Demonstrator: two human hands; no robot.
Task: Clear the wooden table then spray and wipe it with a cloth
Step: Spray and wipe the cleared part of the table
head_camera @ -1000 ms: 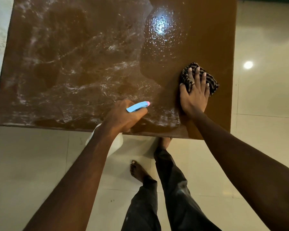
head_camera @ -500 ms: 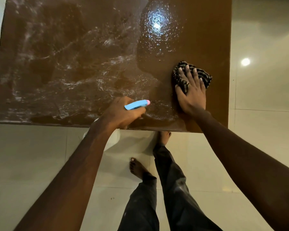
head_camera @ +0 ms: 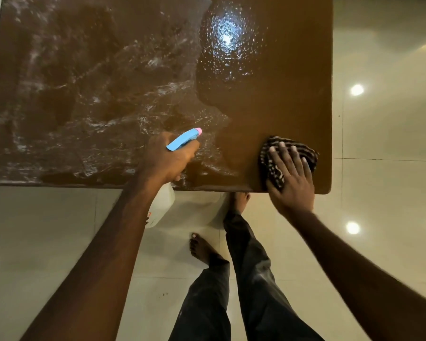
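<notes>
1. Under everything, a pale tiled floor (head_camera: 384, 254) spread out, with two bright light spots (head_camera: 357, 89) on its right side.
2. Over the floor stood the brown table (head_camera: 288, 99). Its left and middle parts were wet and streaky, and its right part looked smoother.
3. Dark trousers (head_camera: 256, 279) and two bare feet (head_camera: 202, 249) were at the near edge of the table.
4. The left hand (head_camera: 167, 159) was curled tight round the neck of a bottle (head_camera: 161, 205), close to the middle of the near edge. The bottle's white body hung below that edge, over the floor.
5. The right hand (head_camera: 293, 185) lay flat with straight, spread fingers and pressed down on the cloth.
6. The cloth (head_camera: 272, 166) was striped dark and light and bunched up. It sat on the table by the near right corner, partly under the fingers.
7. The blue spray head (head_camera: 182, 142), with its pink tip, pointed out over the wet wood.
</notes>
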